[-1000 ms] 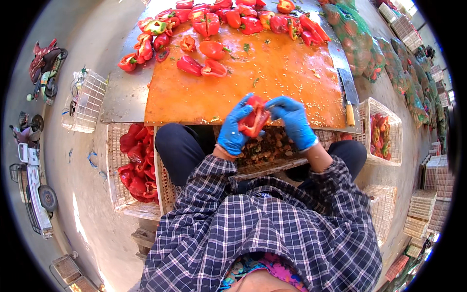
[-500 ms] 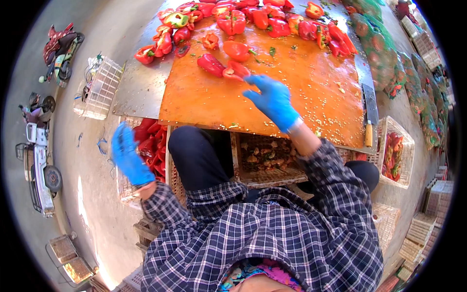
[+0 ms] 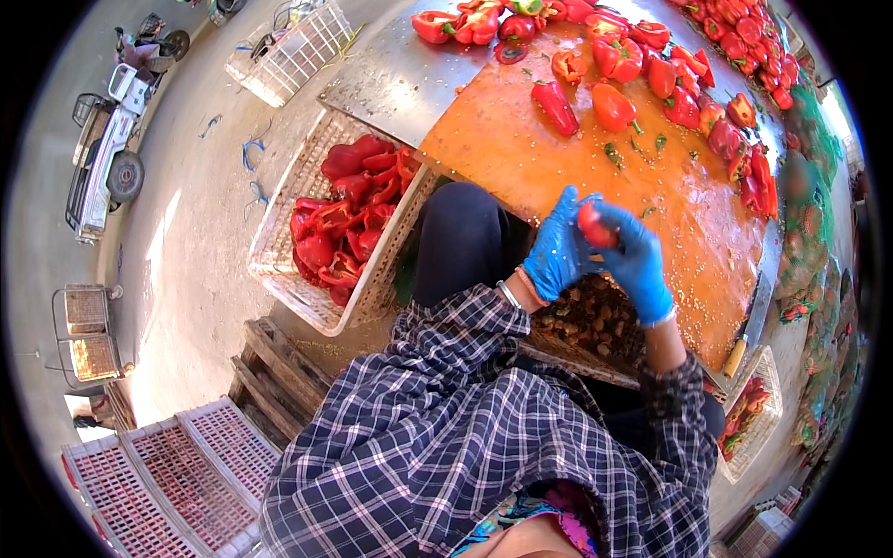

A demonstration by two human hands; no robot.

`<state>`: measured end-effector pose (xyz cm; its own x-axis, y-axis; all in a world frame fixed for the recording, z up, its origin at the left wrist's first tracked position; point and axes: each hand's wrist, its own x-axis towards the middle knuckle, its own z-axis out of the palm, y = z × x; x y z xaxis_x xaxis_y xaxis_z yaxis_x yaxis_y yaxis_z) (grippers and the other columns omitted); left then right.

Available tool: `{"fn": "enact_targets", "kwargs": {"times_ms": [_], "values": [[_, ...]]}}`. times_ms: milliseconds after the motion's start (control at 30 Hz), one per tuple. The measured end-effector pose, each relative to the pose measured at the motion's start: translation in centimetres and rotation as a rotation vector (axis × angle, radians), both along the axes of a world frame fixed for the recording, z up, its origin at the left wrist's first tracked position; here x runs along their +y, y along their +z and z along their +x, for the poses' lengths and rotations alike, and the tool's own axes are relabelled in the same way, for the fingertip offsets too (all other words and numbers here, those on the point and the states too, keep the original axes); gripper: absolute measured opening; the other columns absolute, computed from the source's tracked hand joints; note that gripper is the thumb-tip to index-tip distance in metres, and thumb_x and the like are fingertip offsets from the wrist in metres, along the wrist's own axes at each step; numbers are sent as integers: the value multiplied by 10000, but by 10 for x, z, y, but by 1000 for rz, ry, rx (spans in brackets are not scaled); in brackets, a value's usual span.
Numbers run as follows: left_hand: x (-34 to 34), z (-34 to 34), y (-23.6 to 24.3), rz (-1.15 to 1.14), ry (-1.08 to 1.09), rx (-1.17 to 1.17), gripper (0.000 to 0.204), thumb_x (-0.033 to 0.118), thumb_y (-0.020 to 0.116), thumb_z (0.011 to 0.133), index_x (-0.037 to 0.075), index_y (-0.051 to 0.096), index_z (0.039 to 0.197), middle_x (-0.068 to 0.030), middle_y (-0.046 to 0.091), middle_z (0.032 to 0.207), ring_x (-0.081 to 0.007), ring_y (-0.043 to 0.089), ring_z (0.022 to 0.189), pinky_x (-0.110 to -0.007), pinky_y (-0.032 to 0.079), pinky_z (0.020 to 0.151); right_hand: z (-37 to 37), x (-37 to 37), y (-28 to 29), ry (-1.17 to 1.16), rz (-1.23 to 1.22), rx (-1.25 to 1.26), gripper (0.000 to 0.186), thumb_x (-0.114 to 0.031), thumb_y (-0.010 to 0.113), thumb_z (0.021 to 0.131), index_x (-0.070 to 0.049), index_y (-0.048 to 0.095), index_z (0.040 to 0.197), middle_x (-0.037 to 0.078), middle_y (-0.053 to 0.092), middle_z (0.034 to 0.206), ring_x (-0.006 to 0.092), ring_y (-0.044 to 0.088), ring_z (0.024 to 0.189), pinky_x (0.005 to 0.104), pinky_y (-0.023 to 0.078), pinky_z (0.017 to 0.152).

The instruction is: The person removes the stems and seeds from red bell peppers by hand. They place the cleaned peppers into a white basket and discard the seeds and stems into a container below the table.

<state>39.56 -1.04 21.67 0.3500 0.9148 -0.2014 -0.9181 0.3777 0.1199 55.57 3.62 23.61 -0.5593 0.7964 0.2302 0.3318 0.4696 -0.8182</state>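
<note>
One red pepper piece (image 3: 597,229) was held above the near edge of the desk (image 3: 381,79), between two blue-gloved hands raised close together. It was pinched by the bent fingers of the right hand (image 3: 640,265). The left hand (image 3: 554,251) was held just beside it, with its fingers raised; whether the piece was also gripped by that hand could not be told.

Much of the desk was covered by an orange board (image 3: 693,200), over which pale seeds and bits of green leaf were scattered. On the board, a long red pepper (image 3: 555,108) was laid near an orange-red pepper (image 3: 614,109), whose green stem was pointed toward the near right. More peppers, some cut open, were strewn along the far side. At the right edge of the desk a knife (image 3: 759,302) was laid, its wooden handle turned toward the person.

To the left, a pale crate (image 3: 302,181) was partly filled with red peppers (image 3: 349,219). Trimmings (image 3: 595,316) were seen below the hands, and another crate (image 3: 768,409) with red and green pieces was placed at the right. Beyond the desk on the right, green net sacks (image 3: 811,209) were lined up; at the lower left, a wooden pallet (image 3: 274,372) was set near latticed crates (image 3: 172,474).
</note>
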Motion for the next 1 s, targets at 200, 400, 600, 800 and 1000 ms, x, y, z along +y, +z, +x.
{"fn": "enact_targets", "kwargs": {"times_ms": [200,400,600,800,1000], "values": [[-7,25,-24,91,65,217,374,273,496,1037,45,565,1325,-71,647,1161,-165,633,1030,-318,525,928,9,-47,-2,-131,-332,-8,362,51,712,756,-64,704,1099,50,683,873,128,665,859,302,538,764],[-8,32,-45,87,83,284,324,205,539,1015,51,593,1295,-55,667,1137,-157,632,1027,-315,527,913,-14,-65,3,-246,296,-582,209,-70,691,758,-174,727,935,61,712,941,294,690,753,345,546,655],[0,25,-40,-122,221,2,332,236,562,1004,67,597,1288,-85,673,1140,-230,650,975,-382,555,850,-7,-62,-8,-302,131,166,119,-91,655,898,-89,721,996,43,689,829,108,564,578,273,462,535],[-17,-90,46,172,535,686,241,229,597,976,41,645,1118,-75,687,976,-161,636,730,-263,519,627,59,-60,27,-432,-394,-177,167,-170,699,889,-69,736,1016,56,696,863,168,671,754,287,529,662],[-85,-285,64,-212,880,2579,309,251,642,951,32,684,1165,-95,679,1139,-212,636,1034,-366,501,907,16,2,42,-396,131,-208,260,-223,741,818,-111,732,1052,98,691,1073,301,672,986,378,530,842]]}}
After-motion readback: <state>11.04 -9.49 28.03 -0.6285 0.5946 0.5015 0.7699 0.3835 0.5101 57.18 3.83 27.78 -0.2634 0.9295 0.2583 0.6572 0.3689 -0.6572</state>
